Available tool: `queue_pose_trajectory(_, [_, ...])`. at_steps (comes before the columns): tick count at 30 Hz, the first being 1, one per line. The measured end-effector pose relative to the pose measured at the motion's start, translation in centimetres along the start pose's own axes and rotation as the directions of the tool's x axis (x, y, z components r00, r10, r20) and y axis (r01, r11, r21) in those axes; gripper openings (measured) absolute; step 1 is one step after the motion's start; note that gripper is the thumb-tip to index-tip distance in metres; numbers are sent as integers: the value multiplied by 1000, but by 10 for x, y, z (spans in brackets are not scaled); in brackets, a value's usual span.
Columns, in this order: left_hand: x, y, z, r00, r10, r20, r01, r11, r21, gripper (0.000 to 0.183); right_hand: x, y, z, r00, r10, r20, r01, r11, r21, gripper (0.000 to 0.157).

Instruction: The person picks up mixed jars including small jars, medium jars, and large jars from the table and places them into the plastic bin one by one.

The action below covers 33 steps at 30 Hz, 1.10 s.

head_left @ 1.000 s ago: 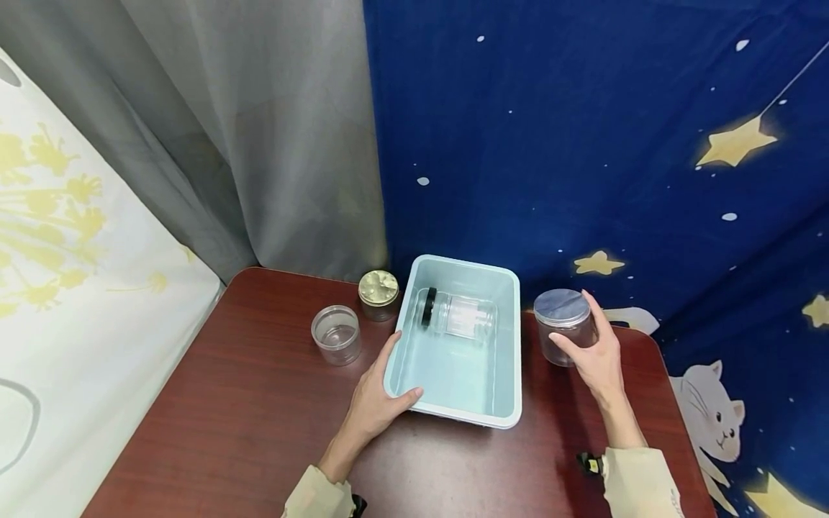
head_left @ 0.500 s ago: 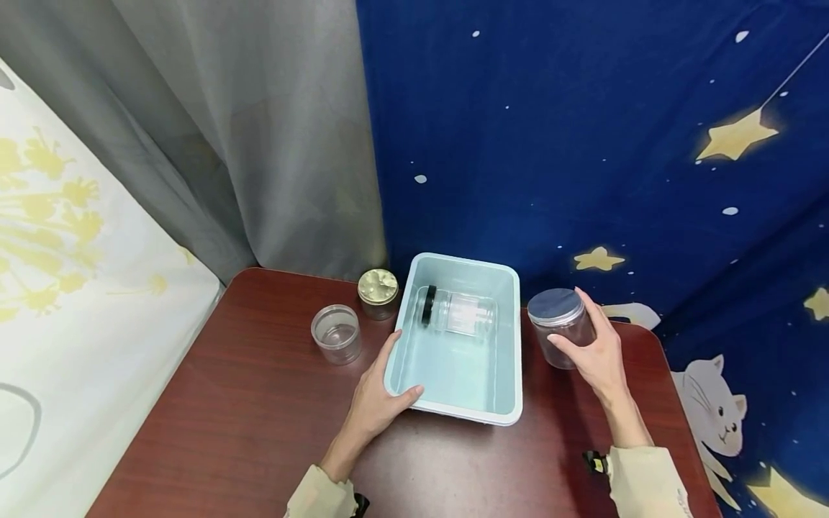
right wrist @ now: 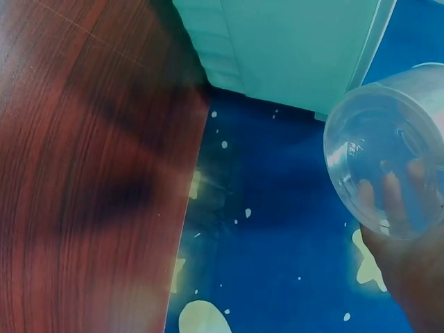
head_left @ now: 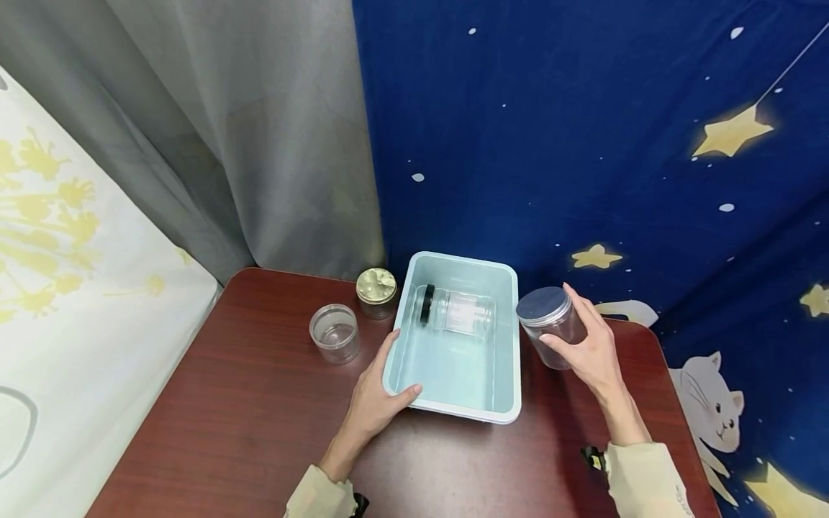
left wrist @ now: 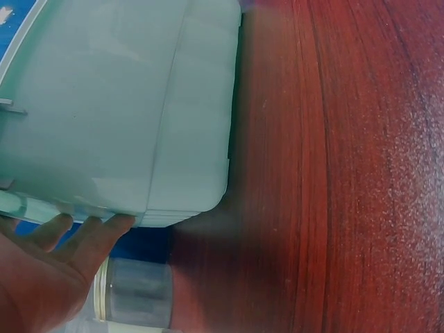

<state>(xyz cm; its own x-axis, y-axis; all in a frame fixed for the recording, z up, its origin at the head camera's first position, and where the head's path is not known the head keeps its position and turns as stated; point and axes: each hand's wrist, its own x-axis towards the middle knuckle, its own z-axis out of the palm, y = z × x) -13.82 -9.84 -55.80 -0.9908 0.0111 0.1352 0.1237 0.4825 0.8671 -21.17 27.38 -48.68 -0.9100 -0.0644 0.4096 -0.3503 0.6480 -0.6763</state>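
Observation:
A light blue plastic bin (head_left: pixel 515 302) stands on the table, with a clear black-lidded jar (head_left: pixel 461 314) lying on its side inside. My left hand (head_left: pixel 374 403) grips the bin's near left corner, thumb at the front rim and fingers along the left side. To the bin's right, my right hand (head_left: pixel 594 360) holds a clear jar with a silver-grey lid (head_left: pixel 542 305) between thumb and fingers. The jar leans left, its lid close to the bin's right rim. In the right wrist view the jar's round base (right wrist: pixel 368 149) faces the camera, fingers showing through the plastic.
Left of the bin stand a lidless clear jar (head_left: pixel 337 339) and a jar with a gold lid (head_left: pixel 376 286). The reddish-brown table (head_left: pixel 246 403) ends at a grey curtain (head_left: pixel 291 144) and a dark blue star-patterned curtain (head_left: pixel 466 158) behind.
My right hand has moved the silver-lidded jar a little left and tipped its lid further toward the bin. The left hand and the bin have stayed in place.

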Motion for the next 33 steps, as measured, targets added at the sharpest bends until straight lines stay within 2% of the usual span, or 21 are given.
queue_pose_trajectory(5, [0,0,0,1000,10,-2,-10,1000,-5,97,1,-3,1,1000,7,25,-7,1000,-9,98])
queue_pose_trajectory(10, [1,-2,1,1000,18,-7,-18,1000,0,97,3,-7,1,1000,11,5,-11,1000,18,98])
queue_pose_trajectory(22, [0,1,1,1000,28,-10,-28,1000,-10,96,7,-16,-1,997,-64,40,64,998,-6,96])
queue_pose_trajectory(33, [1,1,0,999,44,-18,-44,999,7,97,10,-26,2,994,-84,76,86,996,-20,98])
